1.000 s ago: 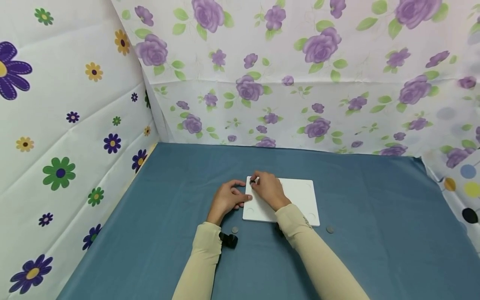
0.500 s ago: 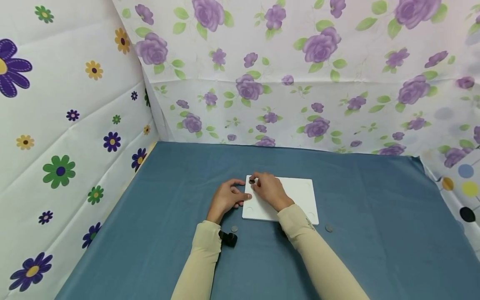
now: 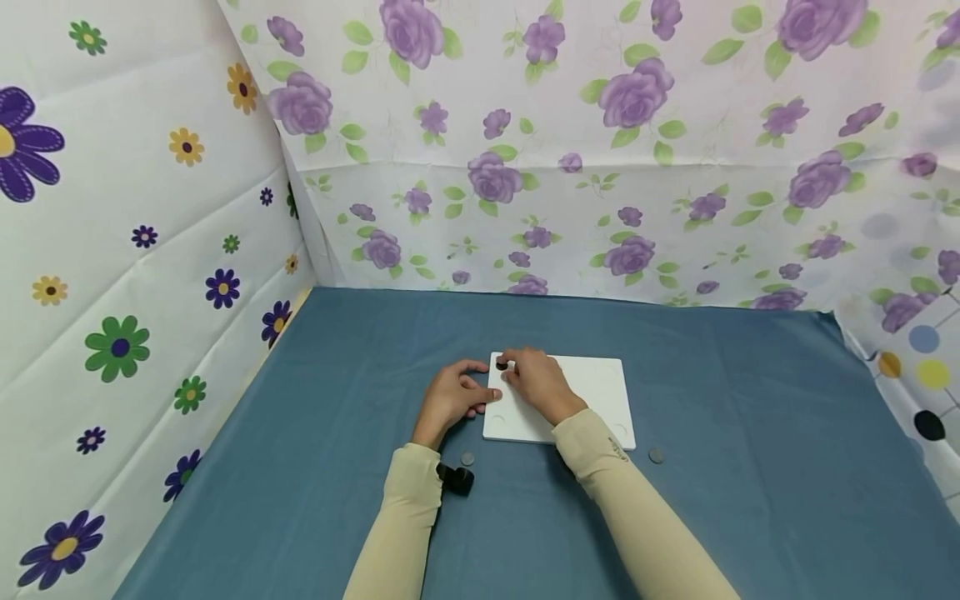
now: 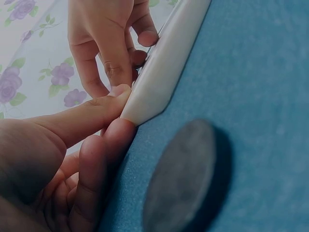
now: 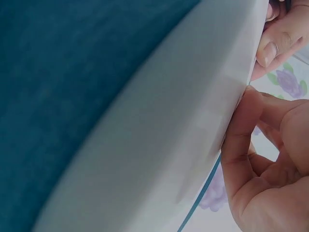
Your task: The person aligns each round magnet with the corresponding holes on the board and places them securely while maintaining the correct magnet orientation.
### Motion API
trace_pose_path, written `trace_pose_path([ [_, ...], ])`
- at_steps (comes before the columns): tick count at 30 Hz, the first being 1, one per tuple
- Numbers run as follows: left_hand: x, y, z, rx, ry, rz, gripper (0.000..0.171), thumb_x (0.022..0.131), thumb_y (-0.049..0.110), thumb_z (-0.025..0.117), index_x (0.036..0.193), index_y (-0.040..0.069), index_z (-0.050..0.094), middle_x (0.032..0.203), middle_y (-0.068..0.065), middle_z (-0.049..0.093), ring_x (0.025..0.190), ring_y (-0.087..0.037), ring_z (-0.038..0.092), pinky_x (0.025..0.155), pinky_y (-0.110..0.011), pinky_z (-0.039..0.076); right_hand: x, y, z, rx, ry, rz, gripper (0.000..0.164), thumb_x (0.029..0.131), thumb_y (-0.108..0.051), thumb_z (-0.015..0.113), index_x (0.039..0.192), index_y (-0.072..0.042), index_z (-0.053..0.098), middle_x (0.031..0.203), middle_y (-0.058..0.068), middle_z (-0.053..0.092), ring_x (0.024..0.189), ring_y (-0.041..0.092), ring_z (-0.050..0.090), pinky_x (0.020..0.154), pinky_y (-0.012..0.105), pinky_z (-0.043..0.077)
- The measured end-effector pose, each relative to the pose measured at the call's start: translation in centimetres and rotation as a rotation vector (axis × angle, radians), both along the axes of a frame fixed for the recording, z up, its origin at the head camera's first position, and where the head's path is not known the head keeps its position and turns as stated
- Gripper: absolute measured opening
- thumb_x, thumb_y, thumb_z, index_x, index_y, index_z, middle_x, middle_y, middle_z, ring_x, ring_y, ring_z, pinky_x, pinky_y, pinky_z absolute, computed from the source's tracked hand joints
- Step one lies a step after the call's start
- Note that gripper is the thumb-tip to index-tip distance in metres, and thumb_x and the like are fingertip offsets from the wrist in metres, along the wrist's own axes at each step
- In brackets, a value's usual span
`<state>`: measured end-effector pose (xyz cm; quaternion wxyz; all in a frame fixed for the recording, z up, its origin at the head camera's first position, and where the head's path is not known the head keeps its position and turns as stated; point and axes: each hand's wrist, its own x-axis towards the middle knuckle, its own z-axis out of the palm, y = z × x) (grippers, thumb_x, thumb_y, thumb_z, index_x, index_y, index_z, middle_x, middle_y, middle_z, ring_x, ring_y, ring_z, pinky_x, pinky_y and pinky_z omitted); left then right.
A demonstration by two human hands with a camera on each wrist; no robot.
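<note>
On the blue cloth (image 3: 750,417) we see a white, flat rectangular board (image 3: 596,396) with shallow round recesses in its near corners. Our left hand (image 3: 452,397) pinches the board's left edge, thumb on top and a finger against the side. Our right hand (image 3: 538,382) reaches over to the far left corner, its fingers bent at a small, dark round disc (image 3: 502,366) on the board; we cannot tell whether they clamp it or press it. One grey round disc (image 3: 468,458) lies near the board's near left corner, a second grey disc (image 3: 656,456) just right of its near right corner.

2 hands (image 3: 453,395) (image 3: 542,383); 1 board (image 3: 592,396); 2 grey discs (image 3: 468,458) (image 3: 656,456); 1 dark disc (image 3: 502,365)
</note>
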<state>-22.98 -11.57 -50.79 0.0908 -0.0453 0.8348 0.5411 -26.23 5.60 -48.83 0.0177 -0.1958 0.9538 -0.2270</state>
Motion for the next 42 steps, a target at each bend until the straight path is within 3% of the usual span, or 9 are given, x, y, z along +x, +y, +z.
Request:
trace_pose_path([
  [8,0.2,0.1,-0.3,0.002,-0.022,-0.007,0.05,0.079,0.023,0.086,0.123,0.016,0.065,0.069,-0.008,0.068,0.05,-0.016,0.059,0.049,-0.03,0.05,0.5,0.7,0.3,-0.041,-0.103,0.009,0.043,0.093,-0.011,0.071,0.134,-0.014,0.061,0.083,0.005,0.06,0.069,0.016,0.054,0.058,0.03,0.045],
  [13,0.3,0.0,-0.3,0.005,-0.012,-0.005,0.05,0.079,0.023,0.086,0.124,0.016,0.064,0.069,-0.008,0.069,0.05,-0.016,0.059,0.049,-0.03,0.05,1.2,1.1,1.2,-0.105,-0.158,0.02,0.05,0.091,-0.001,0.07,0.138,-0.009,0.057,0.096,0.011,0.063,0.082,0.021,0.06,0.064,0.031,0.051],
  [18,0.4,-0.3,-0.1,0.009,-0.023,0.006,0.051,0.079,0.022,0.086,0.124,0.016,0.064,0.071,-0.007,0.069,0.05,-0.016,0.059,0.049,-0.029,0.05,2.2,1.9,2.0,-0.058,-0.116,0.044,0.046,0.088,0.001,0.073,0.132,-0.008,0.062,0.112,0.017,0.064,0.102,0.028,0.064,0.081,0.041,0.054],
  [26,0.2,-0.5,0.0,0.013,-0.016,0.007,0.05,0.078,0.022,0.087,0.123,0.016,0.064,0.072,-0.008,0.069,0.05,-0.016,0.059,0.049,-0.03,0.05,3.4,3.4,2.1,0.016,-0.033,0.068,0.024,0.086,-0.003,0.076,0.11,-0.005,0.072,0.105,0.011,0.066,0.097,0.025,0.065,0.083,0.04,0.054],
  [34,0.2,-0.5,0.0,0.013,-0.017,0.0,0.051,0.078,0.023,0.087,0.123,0.017,0.064,0.073,-0.008,0.07,0.052,-0.017,0.061,0.05,-0.03,0.051,4.6,4.5,1.9,0.106,0.041,0.048,0.026,0.085,-0.008,0.079,0.11,-0.01,0.074,0.109,0.009,0.067,0.103,0.029,0.065,0.086,0.044,0.054],
  [42,0.2,0.0,0.1,0.021,-0.009,-0.003,0.052,0.078,0.023,0.087,0.123,0.016,0.064,0.075,-0.008,0.07,0.053,-0.018,0.061,0.05,-0.03,0.051,6.3,7.1,2.3,0.095,0.051,0.031,0.033,0.085,-0.013,0.08,0.118,-0.012,0.071,0.111,0.01,0.066,0.103,0.031,0.063,0.083,0.047,0.054],
])
